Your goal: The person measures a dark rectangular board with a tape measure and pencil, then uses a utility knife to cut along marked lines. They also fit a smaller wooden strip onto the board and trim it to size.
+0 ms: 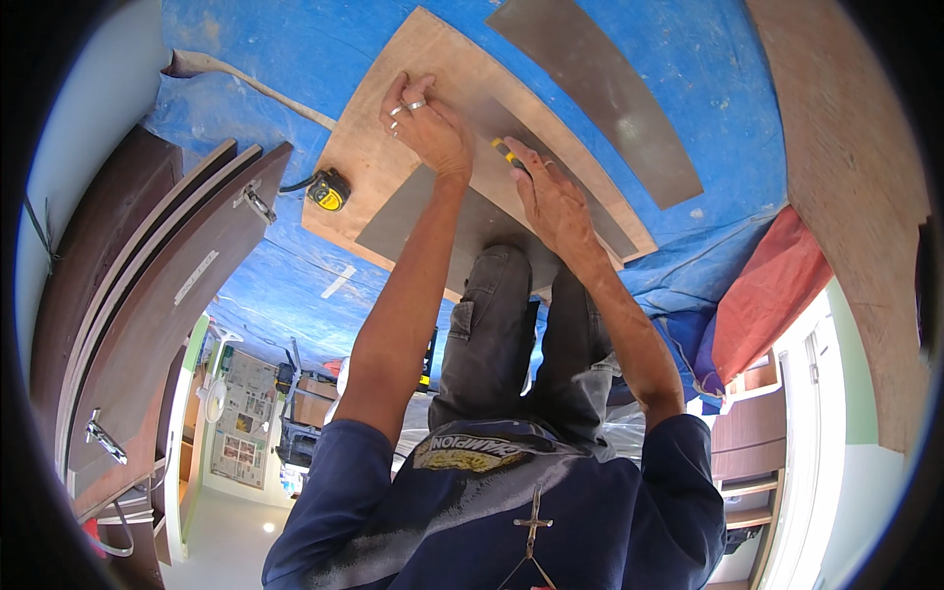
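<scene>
My right hand point(556, 202) is closed around a yellow-and-black utility knife point(509, 154), its front end pointing up and left. It is over a dark grey-brown strip point(602, 218) lying on a light plywood board point(359, 147). My left hand point(428, 128), with rings on its fingers, rests on the board to the left of the knife, fingers bent and somewhat apart. No held object shows in it. Below my left wrist, another dark sheet point(418, 221) lies on the board, partly covered by my forearm and knee.
A black-and-yellow tape measure point(328, 191) sits at the board's left edge. Another dark strip point(610, 108) lies on the blue sheeting point(728, 118) beyond the board. Brown door panels point(187, 265) with hinges stand at left. Red cloth point(772, 295) is bunched at right.
</scene>
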The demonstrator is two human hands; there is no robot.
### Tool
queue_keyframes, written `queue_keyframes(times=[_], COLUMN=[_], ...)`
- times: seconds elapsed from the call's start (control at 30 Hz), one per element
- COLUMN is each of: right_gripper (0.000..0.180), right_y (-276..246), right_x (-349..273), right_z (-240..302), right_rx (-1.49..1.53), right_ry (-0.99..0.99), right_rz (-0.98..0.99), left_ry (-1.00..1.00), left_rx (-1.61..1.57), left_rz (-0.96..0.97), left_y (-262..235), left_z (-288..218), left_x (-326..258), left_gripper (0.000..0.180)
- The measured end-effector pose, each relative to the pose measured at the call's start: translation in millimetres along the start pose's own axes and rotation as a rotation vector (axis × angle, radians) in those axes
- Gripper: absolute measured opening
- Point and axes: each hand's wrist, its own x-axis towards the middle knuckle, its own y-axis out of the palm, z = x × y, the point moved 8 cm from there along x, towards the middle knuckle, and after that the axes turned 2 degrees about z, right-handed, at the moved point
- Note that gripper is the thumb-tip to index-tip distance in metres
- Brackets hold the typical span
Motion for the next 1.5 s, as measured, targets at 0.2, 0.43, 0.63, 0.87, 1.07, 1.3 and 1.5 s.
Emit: queue_keyframes(times=[0.2, 0.43, 0.63, 0.87, 1.07, 1.3, 1.5], right_gripper=[0.046, 0.045, 0.044, 0.044, 0.050, 0.051, 0.051], right_y=[1, -11, -15, -16, -13, -10, -10], right_x=[0, 1, 3, 2, -4, -7, -15], right_z=[-1, 19, 30, 31, 20, 12, 3], right_rx=[-0.005, -0.060, -0.212, -0.208, -0.162, -0.223, -0.256], right_ry=[-0.004, -0.040, 0.058, 0.004, 0.041, 0.035, 0.003], right_rz=[-0.005, -0.051, 0.032, -0.020, 0.035, 0.030, -0.023], left_ry=[-0.007, 0.005, 0.004, -0.007, -0.008, -0.008, 0.008], left_rx=[-0.011, 0.012, 0.006, 0.016, 0.003, -0.011, -0.008], left_rz=[-0.011, -0.030, -0.025, -0.023, -0.023, -0.031, -0.032], left_y=[0, -1, 1, 0, -1, -1, -1], left_z=[0, 0, 1, 1, 1, 2, 1], left_x=[1, 0, -1, -1, 0, 0, 0], left_gripper=[0.031, 0.027, 0.028, 0.031, 0.032, 0.030, 0.030])
